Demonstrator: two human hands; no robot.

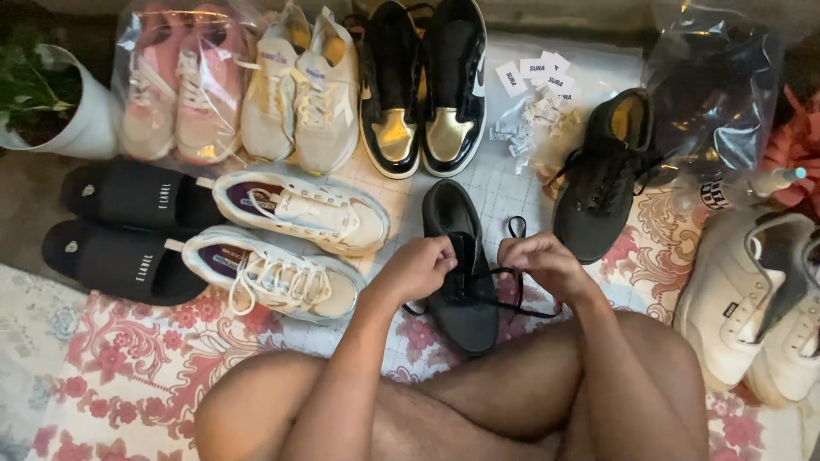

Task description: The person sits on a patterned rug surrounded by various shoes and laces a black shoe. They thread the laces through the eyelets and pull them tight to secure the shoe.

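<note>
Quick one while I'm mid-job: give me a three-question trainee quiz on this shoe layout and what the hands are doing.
1. True or false: both hands are on the black shoe's lace.
2. The pink pair lies: A) bare on the cloth, B) inside a clear bag, C) in a box.
3. Which thing stands at the far left edge?

Key
1. True: the left hand and right hand pinch the black lace over the black shoe.
2. B: the pink pair lies inside a clear bag.
3. A white plant pot.
</note>
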